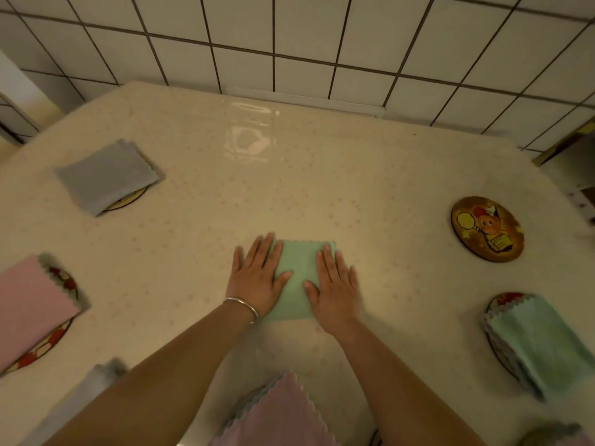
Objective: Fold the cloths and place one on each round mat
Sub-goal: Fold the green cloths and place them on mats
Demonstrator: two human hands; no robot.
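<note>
Head view. Both hands lie flat, fingers straight, on a folded green cloth (297, 278) at the middle of the table (206, 201). The left hand (257, 278) presses the cloth's left edge, with part of the palm on the table surface beside it; a metal bracelet (243, 305) sits on that wrist. The right hand (335, 286) presses the cloth's right side. Neither hand grips anything; both are extended and released. The cloth lies directly on the table covering, on no mat, well apart from every mat in view.

At the far left, a folded grey cloth (106, 175) rests on a round mat (128, 199), of which only a sliver of rim shows. At the near left, a folded pink cloth (29, 304) covers most of a second round mat (61, 284). At the far right, a round mat with a cartoon picture (487, 228) carries nothing. At the near right, a folded light green cloth (534, 342) lies on another mat (502, 300), with scalloped edges of further layers showing at its left side.

At the bottom edge, between the forearms, a stack of unfolded cloths (280, 413) lies with a pink one uppermost. A blurred grey item at the lower left cannot be identified. A white tiled wall (289, 37) stands behind the table.
</note>
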